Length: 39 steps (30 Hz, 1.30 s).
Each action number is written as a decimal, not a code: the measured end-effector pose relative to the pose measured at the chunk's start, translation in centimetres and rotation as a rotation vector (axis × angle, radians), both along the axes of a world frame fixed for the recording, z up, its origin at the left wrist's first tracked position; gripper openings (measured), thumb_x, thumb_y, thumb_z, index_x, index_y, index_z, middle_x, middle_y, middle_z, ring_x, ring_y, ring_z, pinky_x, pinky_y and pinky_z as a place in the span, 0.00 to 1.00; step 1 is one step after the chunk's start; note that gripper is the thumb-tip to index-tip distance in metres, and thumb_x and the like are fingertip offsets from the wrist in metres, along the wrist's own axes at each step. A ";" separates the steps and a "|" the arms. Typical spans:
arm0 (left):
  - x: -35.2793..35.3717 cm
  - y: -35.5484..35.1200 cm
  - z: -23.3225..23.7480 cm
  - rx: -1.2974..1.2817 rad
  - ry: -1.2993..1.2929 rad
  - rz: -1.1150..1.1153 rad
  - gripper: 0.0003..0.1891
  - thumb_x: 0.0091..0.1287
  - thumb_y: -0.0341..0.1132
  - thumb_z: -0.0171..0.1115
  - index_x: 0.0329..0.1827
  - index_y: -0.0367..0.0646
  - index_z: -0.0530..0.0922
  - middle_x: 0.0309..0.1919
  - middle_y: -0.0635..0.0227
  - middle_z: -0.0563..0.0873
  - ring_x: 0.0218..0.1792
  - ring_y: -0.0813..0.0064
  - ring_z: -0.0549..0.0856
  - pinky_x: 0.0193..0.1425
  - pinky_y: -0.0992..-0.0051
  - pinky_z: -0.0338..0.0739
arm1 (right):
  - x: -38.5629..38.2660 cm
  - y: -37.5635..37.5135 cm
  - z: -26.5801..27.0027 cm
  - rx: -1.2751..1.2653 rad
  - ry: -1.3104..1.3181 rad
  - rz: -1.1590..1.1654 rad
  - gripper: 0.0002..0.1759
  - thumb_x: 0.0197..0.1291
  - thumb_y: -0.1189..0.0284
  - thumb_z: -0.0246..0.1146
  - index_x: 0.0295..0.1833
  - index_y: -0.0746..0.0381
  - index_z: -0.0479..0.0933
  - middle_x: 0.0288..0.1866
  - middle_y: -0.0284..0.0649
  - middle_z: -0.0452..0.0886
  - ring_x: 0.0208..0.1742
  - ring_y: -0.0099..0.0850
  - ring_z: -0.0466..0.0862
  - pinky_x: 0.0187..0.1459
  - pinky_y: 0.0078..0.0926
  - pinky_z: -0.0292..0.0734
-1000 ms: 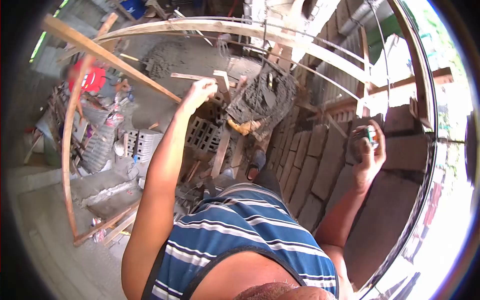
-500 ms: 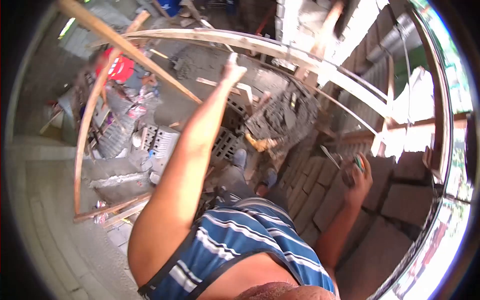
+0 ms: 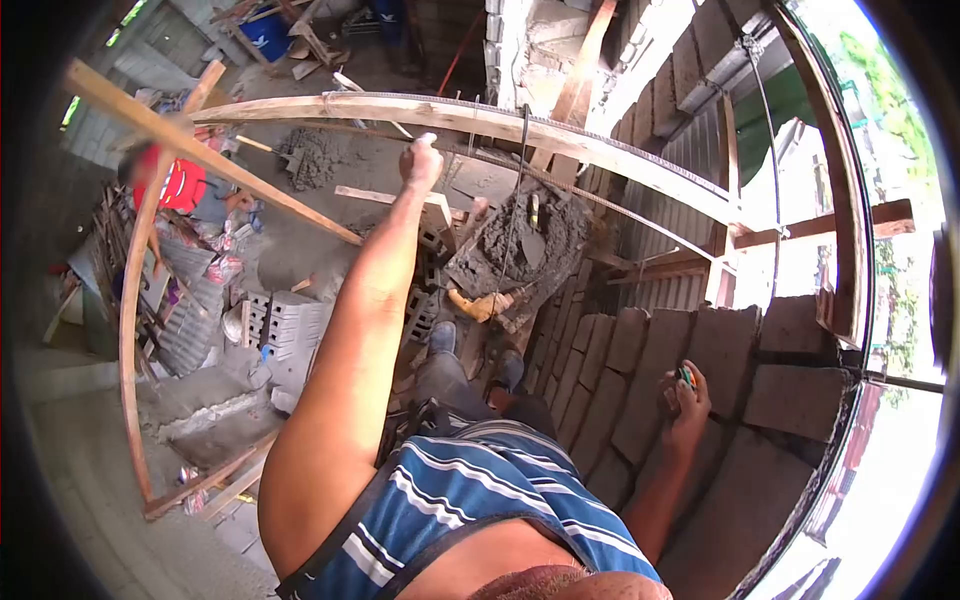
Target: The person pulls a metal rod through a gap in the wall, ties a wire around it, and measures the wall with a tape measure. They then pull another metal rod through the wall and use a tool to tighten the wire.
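Observation:
My left arm reaches far forward, its hand [image 3: 422, 165] closed just below the wooden beam [image 3: 440, 112]. A thin pale stick [image 3: 372, 104] runs down toward that fist, and I cannot tell what the fingers hold. At the right, my right hand [image 3: 688, 405] is wrapped round a small dark tape measure [image 3: 686, 377] with green and orange on its case. The hand is in front of the grey block wall [image 3: 720, 350].
A mortar board [image 3: 530, 245] with wet mortar and a trowel lies ahead of my feet. Beside it is a yellow glove-like thing [image 3: 480, 305]. Slanting timbers [image 3: 135, 330] cross the left side. A person in a red shirt [image 3: 180, 185] is beyond them. Hollow blocks [image 3: 290, 325] stand nearby.
The view has shifted, so the scene sits further left. My left hand stays raised at the beam. A thin strip beside my right hand earlier no longer shows; that hand still grips the tape measure.

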<state>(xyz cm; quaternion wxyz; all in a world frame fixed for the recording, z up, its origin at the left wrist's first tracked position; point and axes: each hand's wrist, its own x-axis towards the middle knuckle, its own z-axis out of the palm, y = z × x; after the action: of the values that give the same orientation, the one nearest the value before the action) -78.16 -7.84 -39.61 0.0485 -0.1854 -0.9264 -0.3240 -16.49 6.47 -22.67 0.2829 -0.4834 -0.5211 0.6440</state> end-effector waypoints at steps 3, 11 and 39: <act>0.1 -0.3 0.7 0.080 -0.058 0.004 0.17 0.61 0.32 0.59 0.52 0.49 0.86 0.39 0.48 0.89 0.42 0.47 0.88 0.47 0.55 0.81 | -2.3 -0.7 0.6 0.007 -0.008 0.049 0.23 0.64 0.73 0.63 0.65 0.68 0.74 0.46 0.42 0.84 0.43 0.27 0.84 0.45 0.20 0.78; -1.9 -2.3 0.7 0.473 -0.322 -0.064 0.18 0.63 0.27 0.64 0.57 0.43 0.77 0.28 0.59 0.85 0.32 0.67 0.86 0.37 0.65 0.80 | -5.4 -2.7 0.0 0.038 -0.050 0.106 0.25 0.64 0.70 0.66 0.64 0.68 0.74 0.44 0.43 0.84 0.42 0.26 0.83 0.45 0.22 0.79; -5.2 -0.5 27.2 1.348 -0.131 -0.362 0.07 0.73 0.31 0.61 0.45 0.35 0.80 0.36 0.63 0.88 0.29 0.78 0.86 0.33 0.78 0.83 | -13.7 -4.1 -4.3 0.057 -0.138 0.321 0.22 0.63 0.75 0.62 0.63 0.66 0.75 0.44 0.33 0.80 0.40 0.20 0.79 0.45 0.18 0.76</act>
<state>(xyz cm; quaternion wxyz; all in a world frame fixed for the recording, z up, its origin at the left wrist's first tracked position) -83.38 -8.37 -12.45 0.0422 -0.2462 -0.4793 -0.8414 -30.15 2.39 -26.99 0.1537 -0.4287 -0.6279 0.6311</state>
